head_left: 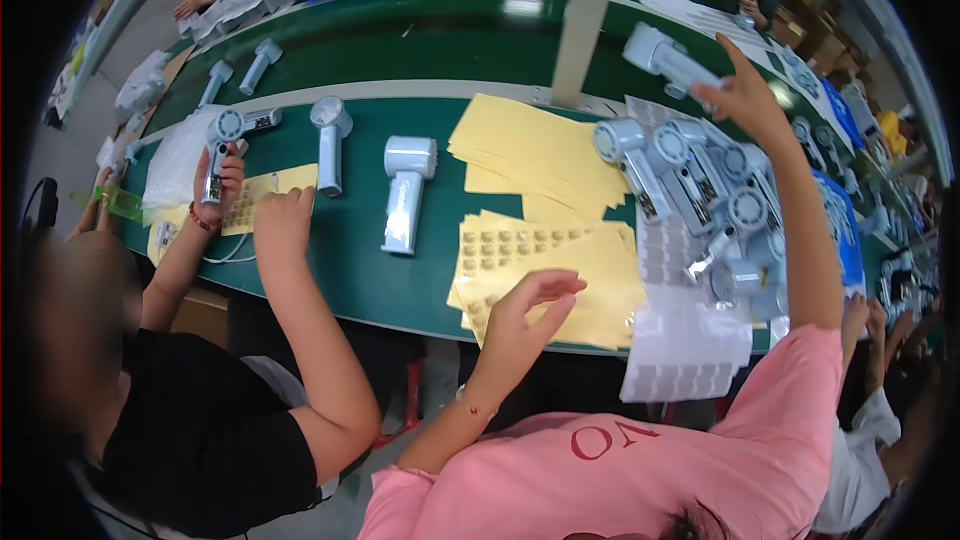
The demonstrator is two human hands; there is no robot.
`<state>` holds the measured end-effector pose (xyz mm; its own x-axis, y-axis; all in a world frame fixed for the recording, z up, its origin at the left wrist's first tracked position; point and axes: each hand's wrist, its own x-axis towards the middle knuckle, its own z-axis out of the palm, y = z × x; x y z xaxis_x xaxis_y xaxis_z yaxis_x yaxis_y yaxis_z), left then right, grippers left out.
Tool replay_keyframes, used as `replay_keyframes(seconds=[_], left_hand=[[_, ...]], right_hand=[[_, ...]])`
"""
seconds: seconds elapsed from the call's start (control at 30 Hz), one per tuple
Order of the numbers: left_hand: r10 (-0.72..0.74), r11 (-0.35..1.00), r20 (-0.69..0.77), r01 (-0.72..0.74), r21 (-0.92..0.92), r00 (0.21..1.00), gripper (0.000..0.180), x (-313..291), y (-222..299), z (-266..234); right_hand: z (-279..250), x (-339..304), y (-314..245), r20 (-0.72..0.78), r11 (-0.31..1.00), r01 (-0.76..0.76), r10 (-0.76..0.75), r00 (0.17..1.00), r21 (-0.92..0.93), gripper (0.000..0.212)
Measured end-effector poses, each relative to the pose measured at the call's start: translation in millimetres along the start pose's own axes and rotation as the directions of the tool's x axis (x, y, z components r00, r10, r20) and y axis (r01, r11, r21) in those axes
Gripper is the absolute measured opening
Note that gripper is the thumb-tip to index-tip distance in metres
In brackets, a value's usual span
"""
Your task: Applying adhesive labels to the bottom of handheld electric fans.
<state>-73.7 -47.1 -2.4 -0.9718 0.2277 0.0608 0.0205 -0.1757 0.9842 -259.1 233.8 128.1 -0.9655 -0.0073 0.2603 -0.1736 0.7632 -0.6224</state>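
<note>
Over the sheets in front of me, my left hand (540, 302) has its fingers curved and its thumb apart, with nothing visible in it. My right hand (748, 100) reaches far forward on the right, index finger stretched out and thumb spread. Right beside its thumb is the handle end of a light-blue handheld fan (668, 58), which lies at a slant by the green belt; any contact there is hard to make out. Below my left hand are yellow sticker sheets (590, 275). Another handheld fan (408, 195) rests on the green table to the left.
Several handheld fans (690, 175) are heaped at the right on white sheets (685, 350). A metal post (585, 30) rises behind the yellow sheets. At left, a co-worker holds a fan (222, 145). The green belt (440, 35) runs across the back.
</note>
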Motion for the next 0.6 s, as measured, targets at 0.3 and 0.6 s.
replay_keyframes(seconds=[0.3, 0.6], left_hand=[[-0.086, 0.474, 0.225, 0.238, -0.848, 0.971, 0.046, -1, 14, 37], [-0.17, 0.608, -0.036, 0.076, -0.79, 0.985, 0.043, -8, 0, -9]], right_hand=[[102, -238, -60, -0.298, 0.883, 0.459, -0.467, 0.832, -0.102, 0.085], [109, -241, -74, 0.081, 0.683, -0.118, 0.086, 0.993, 0.721, 0.056]])
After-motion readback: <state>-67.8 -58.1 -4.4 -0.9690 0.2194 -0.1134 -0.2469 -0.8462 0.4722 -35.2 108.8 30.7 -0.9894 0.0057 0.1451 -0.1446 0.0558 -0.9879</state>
